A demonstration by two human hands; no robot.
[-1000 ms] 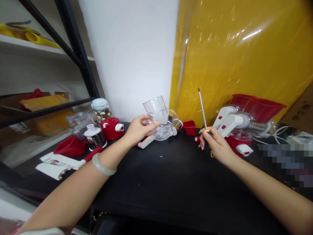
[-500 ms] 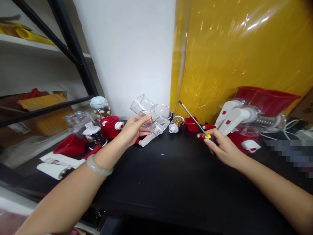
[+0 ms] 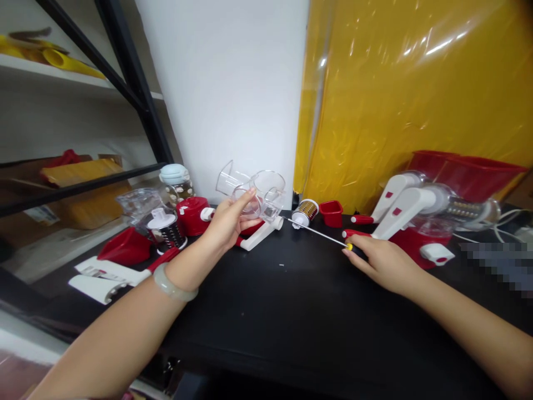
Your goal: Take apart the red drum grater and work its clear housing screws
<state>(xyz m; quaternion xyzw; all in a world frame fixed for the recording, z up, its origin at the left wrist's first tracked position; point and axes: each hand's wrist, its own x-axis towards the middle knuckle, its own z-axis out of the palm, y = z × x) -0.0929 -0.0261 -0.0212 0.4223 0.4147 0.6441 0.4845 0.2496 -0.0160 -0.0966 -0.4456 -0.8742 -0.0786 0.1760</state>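
My left hand (image 3: pixel 227 222) is closed round a clear plastic grater housing (image 3: pixel 258 194) and holds it tilted just above the black table (image 3: pixel 291 311), over a white and red base piece (image 3: pixel 260 236). My right hand (image 3: pixel 381 261) grips a screwdriver (image 3: pixel 328 238) by its handle. The thin shaft lies almost level and points left, its tip close to the housing. A steel grater drum (image 3: pixel 305 211) lies on the table just behind the shaft. A pale bangle (image 3: pixel 172 283) sits on my left wrist.
Two assembled red and white rotary graters (image 3: pixel 420 216) stand at the right beside red tubs (image 3: pixel 462 172). A small red cup (image 3: pixel 332 213), a red cap part (image 3: pixel 192 215), another drum (image 3: pixel 164 230) and a lidded jar (image 3: pixel 175 180) crowd the left. Yellow plastic sheeting (image 3: pixel 408 94) hangs behind.
The screwdriver swung down from nearly upright to almost level, tip now toward the housing. My left hand tilted the clear housing over to the left.
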